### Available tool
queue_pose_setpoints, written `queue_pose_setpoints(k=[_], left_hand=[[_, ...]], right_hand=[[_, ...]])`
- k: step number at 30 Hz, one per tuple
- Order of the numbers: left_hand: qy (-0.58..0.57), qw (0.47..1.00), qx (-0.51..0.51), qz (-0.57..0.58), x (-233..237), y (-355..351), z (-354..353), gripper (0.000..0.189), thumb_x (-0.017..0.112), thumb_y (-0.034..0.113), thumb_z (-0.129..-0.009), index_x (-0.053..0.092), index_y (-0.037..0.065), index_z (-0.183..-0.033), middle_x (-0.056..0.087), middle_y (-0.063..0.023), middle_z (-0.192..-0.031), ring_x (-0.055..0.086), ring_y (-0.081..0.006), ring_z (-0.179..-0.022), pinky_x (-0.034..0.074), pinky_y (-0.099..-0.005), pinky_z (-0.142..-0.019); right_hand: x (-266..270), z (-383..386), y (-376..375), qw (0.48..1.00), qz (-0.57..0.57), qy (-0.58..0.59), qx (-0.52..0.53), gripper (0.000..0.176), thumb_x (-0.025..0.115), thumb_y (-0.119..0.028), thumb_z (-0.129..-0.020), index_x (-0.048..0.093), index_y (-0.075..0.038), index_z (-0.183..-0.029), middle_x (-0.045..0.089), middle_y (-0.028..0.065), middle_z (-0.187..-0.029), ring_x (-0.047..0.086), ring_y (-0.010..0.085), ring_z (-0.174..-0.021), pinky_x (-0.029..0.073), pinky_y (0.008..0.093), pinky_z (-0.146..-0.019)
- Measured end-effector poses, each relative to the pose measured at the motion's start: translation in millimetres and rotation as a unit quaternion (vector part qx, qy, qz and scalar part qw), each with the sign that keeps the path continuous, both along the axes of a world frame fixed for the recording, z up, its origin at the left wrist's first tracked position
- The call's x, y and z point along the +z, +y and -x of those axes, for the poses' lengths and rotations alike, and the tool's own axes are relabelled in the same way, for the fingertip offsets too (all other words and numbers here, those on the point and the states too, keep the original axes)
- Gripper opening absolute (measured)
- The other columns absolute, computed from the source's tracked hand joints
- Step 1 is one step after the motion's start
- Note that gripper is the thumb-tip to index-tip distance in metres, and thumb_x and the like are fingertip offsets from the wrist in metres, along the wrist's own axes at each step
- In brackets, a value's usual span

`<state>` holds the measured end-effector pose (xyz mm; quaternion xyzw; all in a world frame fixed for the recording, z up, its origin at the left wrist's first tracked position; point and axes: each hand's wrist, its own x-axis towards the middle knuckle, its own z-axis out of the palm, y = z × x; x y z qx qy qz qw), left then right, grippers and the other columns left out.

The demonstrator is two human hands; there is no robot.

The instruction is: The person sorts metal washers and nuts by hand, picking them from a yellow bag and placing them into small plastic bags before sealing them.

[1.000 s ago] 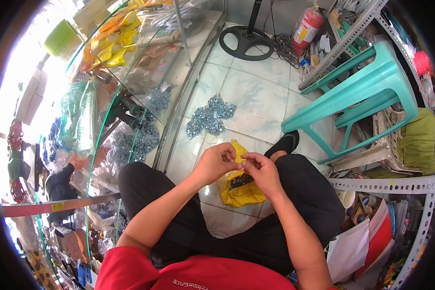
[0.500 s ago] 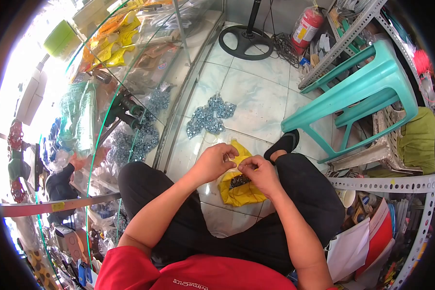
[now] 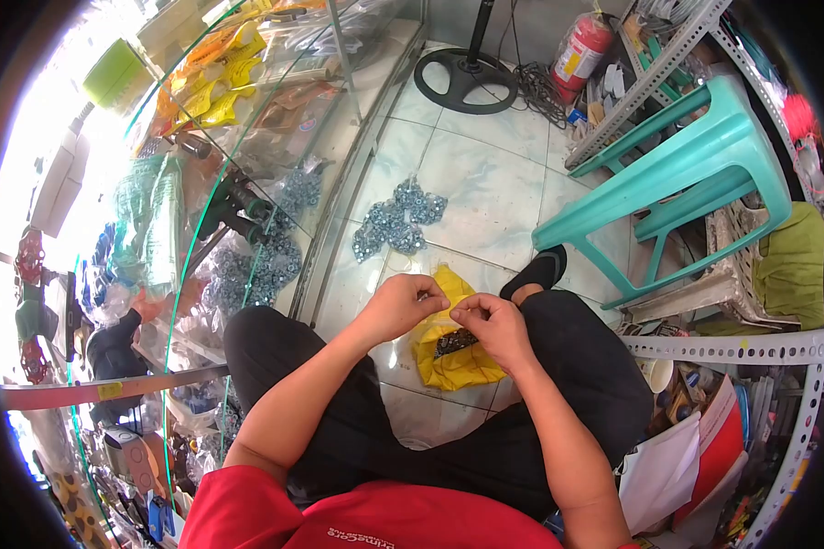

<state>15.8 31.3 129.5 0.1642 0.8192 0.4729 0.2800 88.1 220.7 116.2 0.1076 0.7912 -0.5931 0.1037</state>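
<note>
My left hand (image 3: 401, 307) is above the floor with its thumb and fingers pinched together. Facing it, a short gap away, my right hand (image 3: 496, 331) is pinched too. Whatever lies between the fingertips is too small or too clear to make out. Below both hands, a crumpled yellow plastic bag (image 3: 462, 373) rests on the floor between my legs. Small dark pieces (image 3: 452, 343) show in its opening; my right hand partly covers it. Farther forward lie clear bags of bluish metal nuts (image 3: 398, 222).
A glass display case (image 3: 339, 210) with bagged goods stands at the left. On the right are a teal plastic stool (image 3: 742, 146) lying on its side and a perforated metal shelf (image 3: 732, 348). A black round base (image 3: 467, 82) and a fire extinguisher (image 3: 584, 53) stand at the back.
My hands have moved apart slightly, the left drawing a little left, and the gap between the fingertips is wider. The bags stay where they were.
</note>
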Motion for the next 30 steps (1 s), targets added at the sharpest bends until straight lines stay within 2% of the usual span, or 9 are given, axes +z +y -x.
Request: queue_pose_setpoints(k=[2, 5, 12, 14, 17, 20, 23, 26, 30], left_hand=[[0.014, 1.000, -0.006, -0.002, -1.7, 0.1, -0.5, 0.024, 0.069, 0.024, -0.084, 0.069, 0.001, -0.088, 0.067, -0.0142, -0.079, 0.062, -0.0240, -0.073, 0.048, -0.0343, -0.071], [0.011, 1.000, 0.008, -0.020, -0.5, 1.5, -1.9, 0.021, 0.067, 0.022, -0.088, 0.065, 0.001, -0.085, 0.056, -0.0031, -0.065, 0.046, -0.0092, -0.062, 0.041, -0.0274, -0.059], [-0.011, 0.999, 0.006, -0.049, -5.5, 4.4, -4.0, 0.026, 0.063, 0.025, -0.092, 0.064, 0.001, -0.081, 0.050, -0.0005, -0.062, 0.042, -0.0077, -0.062, 0.038, -0.0273, -0.056], [0.001, 0.999, 0.012, -0.032, -3.7, 4.3, -2.4, 0.027, 0.062, 0.025, -0.092, 0.064, 0.001, -0.080, 0.049, -0.0003, -0.061, 0.041, -0.0077, -0.061, 0.038, -0.0274, -0.055], [-0.001, 0.999, 0.028, -0.033, 0.7, 3.4, -0.1, 0.030, 0.063, 0.028, -0.090, 0.064, -0.001, -0.081, 0.054, -0.0103, -0.059, 0.046, -0.0167, -0.055, 0.040, -0.0343, -0.055], [0.015, 0.999, 0.042, -0.029, 4.4, 6.4, -3.7, 0.024, 0.065, 0.021, -0.089, 0.063, 0.000, -0.079, 0.047, -0.0018, -0.058, 0.039, -0.0090, -0.057, 0.037, -0.0285, -0.054], [0.364, 0.917, 0.138, -0.087, -8.2, 17.5, -4.5, 0.024, 0.068, 0.022, -0.087, 0.064, 0.000, -0.078, 0.050, -0.0034, -0.059, 0.043, -0.0091, -0.055, 0.038, -0.0288, -0.053], [0.347, 0.936, 0.059, -0.031, -0.7, 11.7, -2.0, 0.022, 0.070, 0.024, -0.085, 0.066, 0.001, -0.085, 0.057, -0.0068, -0.064, 0.051, -0.0096, -0.056, 0.041, -0.0285, -0.053], [-0.037, 0.999, 0.027, -0.014, 9.5, 13.5, -10.4, 0.025, 0.071, 0.026, -0.085, 0.068, 0.002, -0.093, 0.065, -0.0067, -0.075, 0.060, -0.0102, -0.066, 0.045, -0.0257, -0.057]], right_hand=[[3.1, -0.3, -2.8, 1.000, 0.008, 0.011, -0.004, 0.021, 0.070, -0.020, -0.085, 0.066, 0.000, -0.081, 0.052, -0.0012, -0.062, 0.045, 0.0060, -0.058, 0.036, 0.0237, -0.054], [2.2, -1.3, -5.0, 0.999, 0.010, 0.041, -0.009, 0.028, 0.066, -0.025, -0.089, 0.065, 0.001, -0.081, 0.052, 0.0023, -0.061, 0.047, 0.0084, -0.058, 0.038, 0.0261, -0.055], [8.8, -0.6, -0.6, 0.999, -0.003, -0.036, 0.016, 0.032, 0.062, -0.027, -0.092, 0.064, 0.003, -0.081, 0.060, 0.0079, -0.068, 0.053, 0.0104, -0.063, 0.042, 0.0271, -0.059], [9.7, -1.7, -2.2, 1.000, 0.001, 0.017, 0.015, 0.029, 0.063, -0.025, -0.091, 0.065, 0.002, -0.082, 0.061, 0.0057, -0.068, 0.053, 0.0095, -0.063, 0.042, 0.0263, -0.059], [10.0, -2.0, -4.3, 0.999, 0.033, 0.035, 0.011, 0.025, 0.066, -0.023, -0.089, 0.066, 0.001, -0.084, 0.061, 0.0028, -0.068, 0.052, 0.0078, -0.063, 0.041, 0.0246, -0.059], [2.7, -2.1, -3.1, 0.998, 0.069, 0.008, 0.000, 0.022, 0.069, -0.020, -0.087, 0.065, 0.001, -0.083, 0.061, 0.0014, -0.069, 0.052, 0.0065, -0.063, 0.041, 0.0231, -0.058], [-6.2, -0.2, -0.4, 0.997, 0.066, -0.026, -0.032, 0.023, 0.071, -0.020, -0.086, 0.062, 0.000, -0.079, 0.060, 0.0008, -0.068, 0.051, 0.0059, -0.061, 0.040, 0.0216, -0.056], [-9.1, -0.9, 0.4, 0.992, 0.103, -0.045, -0.062, 0.021, 0.071, -0.017, -0.086, 0.060, -0.001, -0.077, 0.059, 0.0003, -0.068, 0.052, 0.0059, -0.060, 0.041, 0.0207, -0.055], [-10.8, -3.7, -1.8, 0.973, 0.214, -0.055, -0.062, 0.015, 0.069, -0.012, -0.088, 0.059, -0.002, -0.084, 0.062, -0.0002, -0.075, 0.057, 0.0050, -0.066, 0.046, 0.0188, -0.062]])
